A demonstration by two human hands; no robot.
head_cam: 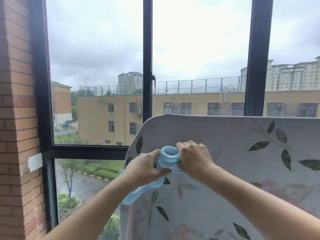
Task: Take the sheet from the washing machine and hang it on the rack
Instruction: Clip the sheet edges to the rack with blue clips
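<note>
A pale sheet (225,144) printed with green leaves and pink flowers hangs over a rack whose bar is hidden under its top fold. In front of its left part, both hands hold a large light-blue plastic clip (168,155) with ring-shaped openings. My left hand (147,168) grips the clip's lower left side, and its long blue arm runs down below my wrist. My right hand (194,157) grips the clip's right side, fingers curled over the ring.
A black-framed window (147,66) stands directly behind the sheet, showing buildings and a wet road outside. A brick wall (17,118) with a strip of white tape (35,161) closes off the left side.
</note>
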